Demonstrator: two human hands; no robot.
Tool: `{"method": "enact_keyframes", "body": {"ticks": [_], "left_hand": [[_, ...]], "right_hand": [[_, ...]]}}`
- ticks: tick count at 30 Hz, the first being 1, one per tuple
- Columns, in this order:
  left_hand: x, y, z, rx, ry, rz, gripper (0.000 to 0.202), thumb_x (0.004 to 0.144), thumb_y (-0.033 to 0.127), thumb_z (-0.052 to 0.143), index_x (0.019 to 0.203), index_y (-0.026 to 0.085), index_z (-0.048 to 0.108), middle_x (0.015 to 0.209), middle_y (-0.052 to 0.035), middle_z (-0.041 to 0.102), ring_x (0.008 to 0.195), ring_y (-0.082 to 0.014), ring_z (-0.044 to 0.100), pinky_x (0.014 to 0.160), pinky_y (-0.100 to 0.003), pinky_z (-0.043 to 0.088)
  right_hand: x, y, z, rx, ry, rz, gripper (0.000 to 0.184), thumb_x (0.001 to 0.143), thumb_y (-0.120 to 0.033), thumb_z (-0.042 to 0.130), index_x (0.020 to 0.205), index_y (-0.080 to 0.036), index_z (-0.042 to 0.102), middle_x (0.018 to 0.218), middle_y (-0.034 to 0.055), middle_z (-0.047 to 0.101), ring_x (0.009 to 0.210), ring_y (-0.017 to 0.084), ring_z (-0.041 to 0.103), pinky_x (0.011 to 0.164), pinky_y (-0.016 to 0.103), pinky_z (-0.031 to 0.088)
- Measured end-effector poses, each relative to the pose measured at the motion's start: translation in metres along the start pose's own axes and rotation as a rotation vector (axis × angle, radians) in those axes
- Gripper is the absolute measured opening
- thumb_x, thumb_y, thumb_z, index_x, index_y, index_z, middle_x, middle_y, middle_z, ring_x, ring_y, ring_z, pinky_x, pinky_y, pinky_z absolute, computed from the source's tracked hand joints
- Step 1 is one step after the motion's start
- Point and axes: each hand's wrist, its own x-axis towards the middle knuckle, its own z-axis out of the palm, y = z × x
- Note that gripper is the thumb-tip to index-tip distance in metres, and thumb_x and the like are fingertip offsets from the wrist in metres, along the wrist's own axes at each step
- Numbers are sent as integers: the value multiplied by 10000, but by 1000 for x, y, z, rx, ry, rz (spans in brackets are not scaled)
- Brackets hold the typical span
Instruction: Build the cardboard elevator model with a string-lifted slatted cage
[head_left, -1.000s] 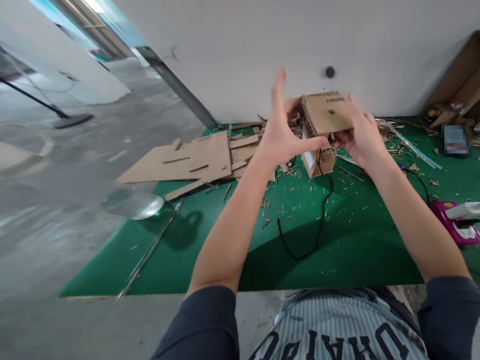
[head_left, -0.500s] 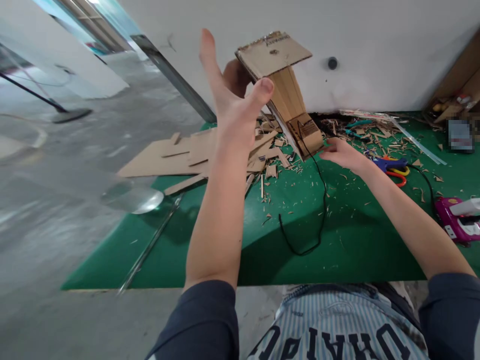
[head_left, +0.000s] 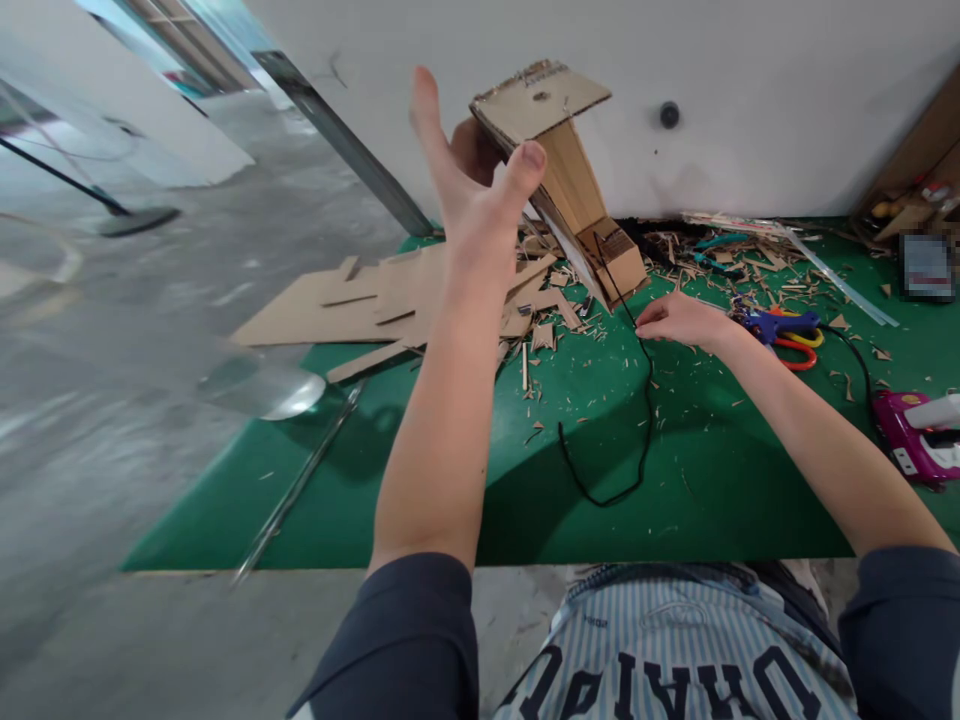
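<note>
My left hand (head_left: 480,185) grips a cardboard structure (head_left: 574,180) by its left side, tilting it above the green table. The thumb lies along the near edge, and some fingers are hidden behind the board. A flat panel with a small hole forms its top, and a small box section sits at its lower end. From that section a black cord (head_left: 646,430) hangs down and curves across the tabletop. Just below the box, my right hand (head_left: 679,322) pinches the cord between thumb and fingertips.
Cardboard sheets (head_left: 322,305) and many scraps lie behind my left arm. Blue-handled glue gun (head_left: 780,325), scissors (head_left: 799,352) with red and yellow handles and a magenta device (head_left: 919,440) are at right. A clear rod (head_left: 300,480) crosses the left edge, near a transparent disc (head_left: 292,393).
My right hand has moved from the lower corner of the cardboard structure down onto the black cord and closed on it. The left hand keeps its hold, almost still.
</note>
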Motion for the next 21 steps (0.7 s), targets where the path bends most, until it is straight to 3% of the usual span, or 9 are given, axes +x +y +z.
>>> {"method": "enact_keyframes", "body": {"ticks": [5, 8, 10, 13, 15, 17, 21], "left_hand": [[-3, 0, 5, 131, 1, 18, 974, 777, 849, 619, 1479, 400, 116, 1145, 13, 609, 1118, -162, 573, 931, -311, 480], [-12, 2, 15, 164, -9, 54, 809, 909, 774, 504, 1512, 465, 62, 1202, 30, 581, 1156, -139, 543, 967, -308, 467], [-19, 6, 24, 175, -76, 14, 795, 933, 737, 514, 1522, 487, 40, 1250, 49, 573, 1204, -130, 531, 1036, -319, 449], [-30, 16, 41, 154, -120, -130, 918, 845, 793, 602, 1515, 502, 45, 1275, 40, 599, 1264, -173, 557, 1079, -357, 464], [-35, 19, 52, 155, -104, -189, 998, 788, 842, 617, 1529, 499, 44, 1263, -1, 623, 1273, -220, 587, 1069, -399, 492], [-38, 17, 59, 170, -118, -208, 1096, 746, 882, 610, 1560, 468, 2, 1280, -50, 633, 1293, -263, 597, 1075, -437, 500], [-40, 3, 63, 179, -126, -202, 1089, 788, 848, 586, 1590, 452, -35, 1305, -79, 638, 1318, -273, 596, 1091, -448, 501]], "right_hand": [[-4, -3, -9, -118, -102, -29, 236, 793, -227, 709, 999, -137, 780, 918, 89, 757, 754, 146, 638, 647, 260, 457], [-9, -7, -23, -261, -248, -67, 323, 770, -298, 749, 1064, -165, 767, 1030, 86, 765, 867, 184, 680, 707, 273, 486], [-15, -11, -34, -347, -338, -90, 364, 767, -358, 766, 1088, -186, 756, 1082, 75, 758, 946, 202, 689, 773, 283, 499], [-25, -19, -45, -402, -404, -104, 375, 791, -440, 751, 1090, -214, 742, 1088, 53, 748, 964, 198, 681, 804, 285, 493], [-28, -22, -45, -464, -352, -92, 352, 854, -523, 674, 997, -208, 735, 1018, 59, 746, 895, 193, 672, 759, 291, 479], [-26, -21, -40, -579, -212, -51, 420, 916, -589, 568, 891, -194, 709, 957, 85, 735, 870, 206, 664, 749, 306, 467], [-16, -15, -19, -725, 36, 150, 580, 939, -699, 448, 926, -174, 695, 1057, 165, 717, 1034, 298, 672, 860, 377, 500]]}}
